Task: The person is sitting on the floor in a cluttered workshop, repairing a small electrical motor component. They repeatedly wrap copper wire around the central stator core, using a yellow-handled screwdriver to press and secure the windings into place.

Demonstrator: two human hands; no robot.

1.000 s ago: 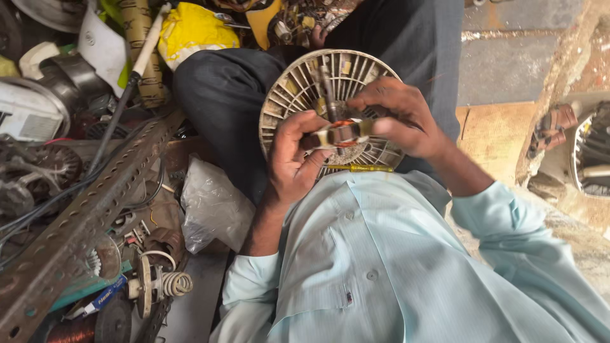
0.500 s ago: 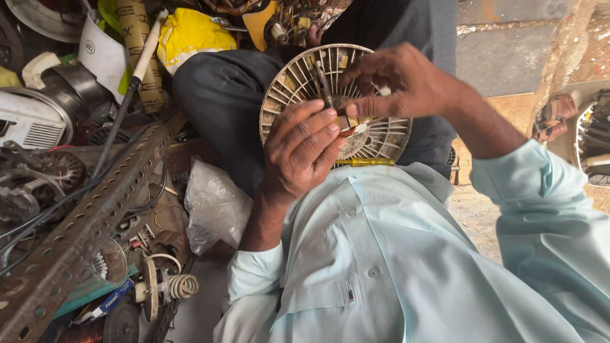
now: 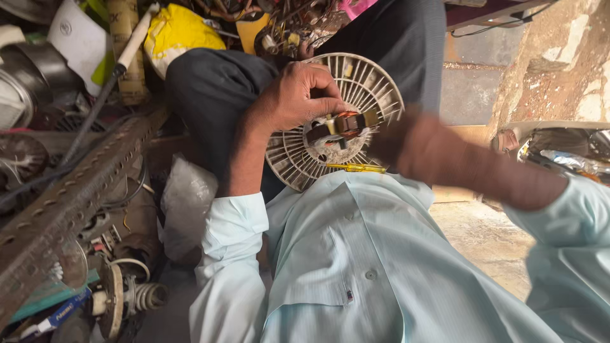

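Observation:
A round white slatted fan grille (image 3: 372,89) rests on my lap against dark trousers. At its hub sits a small motor (image 3: 340,127) with a copper winding. My left hand (image 3: 295,95) grips the grille from the upper left, its fingers curled over the rim toward the motor. My right hand (image 3: 387,140) is a blur just right of the motor, with the forearm stretching back to a pale blue sleeve; its fingers cannot be made out. A thin yellow screwdriver (image 3: 356,168) lies along the grille's lower edge, above my pale blue shirt.
A rusty perforated angle bar (image 3: 76,197) slants across the left, among scrap motors and wires. Below it lies a coil on a spindle (image 3: 140,295). A white plastic bag (image 3: 184,203) sits beside my left elbow, a yellow bag (image 3: 178,28) behind. Concrete wall and floor (image 3: 483,235) on the right.
My right hand has left the top of the grille and swung down to the right of the motor, blurred. My left hand has shifted up onto the rim, uncovering the motor.

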